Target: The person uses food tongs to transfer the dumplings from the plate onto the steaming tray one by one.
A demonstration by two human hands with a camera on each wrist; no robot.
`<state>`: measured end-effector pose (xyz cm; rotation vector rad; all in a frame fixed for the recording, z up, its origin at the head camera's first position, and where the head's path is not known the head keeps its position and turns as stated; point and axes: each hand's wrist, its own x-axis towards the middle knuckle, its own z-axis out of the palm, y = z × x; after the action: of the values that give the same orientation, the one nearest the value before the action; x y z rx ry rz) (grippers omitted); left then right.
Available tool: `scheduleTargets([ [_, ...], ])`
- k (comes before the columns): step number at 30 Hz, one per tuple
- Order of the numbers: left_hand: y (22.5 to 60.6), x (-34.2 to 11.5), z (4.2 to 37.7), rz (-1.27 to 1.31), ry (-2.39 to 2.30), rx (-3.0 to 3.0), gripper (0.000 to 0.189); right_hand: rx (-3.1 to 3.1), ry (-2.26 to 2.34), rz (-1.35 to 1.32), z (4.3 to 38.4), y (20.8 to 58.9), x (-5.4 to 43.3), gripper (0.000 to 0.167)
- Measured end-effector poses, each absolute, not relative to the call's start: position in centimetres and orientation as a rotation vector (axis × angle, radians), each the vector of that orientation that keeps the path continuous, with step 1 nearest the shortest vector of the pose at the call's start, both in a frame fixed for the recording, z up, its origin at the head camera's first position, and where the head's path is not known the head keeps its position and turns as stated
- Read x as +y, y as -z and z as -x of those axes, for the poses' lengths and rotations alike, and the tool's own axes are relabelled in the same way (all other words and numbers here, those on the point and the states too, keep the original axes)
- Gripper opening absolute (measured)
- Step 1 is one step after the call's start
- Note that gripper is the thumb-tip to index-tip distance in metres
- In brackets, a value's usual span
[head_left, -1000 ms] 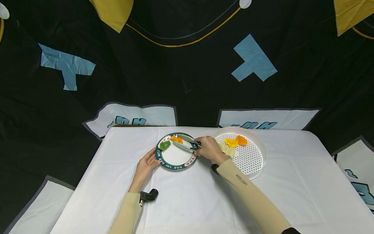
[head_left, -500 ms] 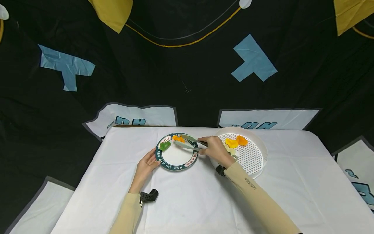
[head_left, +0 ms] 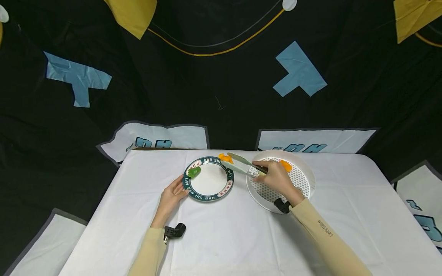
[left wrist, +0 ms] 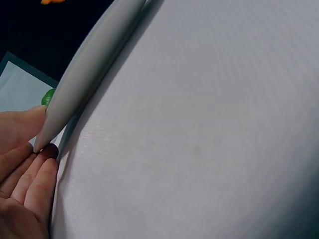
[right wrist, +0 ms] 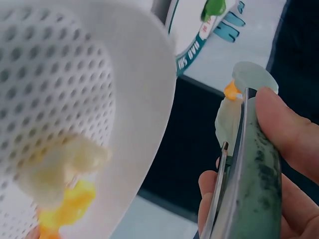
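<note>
My left hand (head_left: 172, 193) pinches the left rim of a white plate (head_left: 207, 198) with a green patterned border; the thumb lies on top, the fingers below. On the plate lies a green piece (head_left: 194, 172), like cut bell pepper. My right hand (head_left: 276, 178) grips tongs (head_left: 239, 158) with pale green tips and marbled handles (right wrist: 261, 169). Between the tips is an orange piece (head_left: 225, 157), also pepper-like, held above the plate's upper right edge. The right hand is over a white perforated basket (head_left: 307, 168), covering part of its contents.
In the basket lie an orange piece (head_left: 286, 165), a yellow piece (right wrist: 72, 201) and pale pieces (right wrist: 55, 172). Plate and basket stand side by side towards the far edge of a white-covered table (head_left: 214, 245). A black cloth (head_left: 193, 88) hangs behind.
The right hand has moved right with the tongs, lifting the orange piece off the plate and carrying it towards the basket. The left hand and plate have stayed in place.
</note>
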<state>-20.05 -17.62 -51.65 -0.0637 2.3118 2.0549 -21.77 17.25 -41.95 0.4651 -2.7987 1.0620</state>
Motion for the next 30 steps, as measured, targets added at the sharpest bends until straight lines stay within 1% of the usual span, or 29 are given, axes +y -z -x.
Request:
scheduleTargets([
  [14,51.7,-17.7,20.1,0.047,-2.011,2.338,0.063,-2.770,-1.046,-0.313,18.6,41.8,24.1,0.056],
  [22,51.7,-17.9,20.2,0.041,-2.027,2.329,0.063,-2.779,-1.035,-0.226,16.9,42.3,27.1,0.053],
  [30,51.7,-17.7,20.2,0.042,-2.003,2.365,0.063,-2.808,-0.946,-0.166,15.5,42.9,29.7,0.053],
])
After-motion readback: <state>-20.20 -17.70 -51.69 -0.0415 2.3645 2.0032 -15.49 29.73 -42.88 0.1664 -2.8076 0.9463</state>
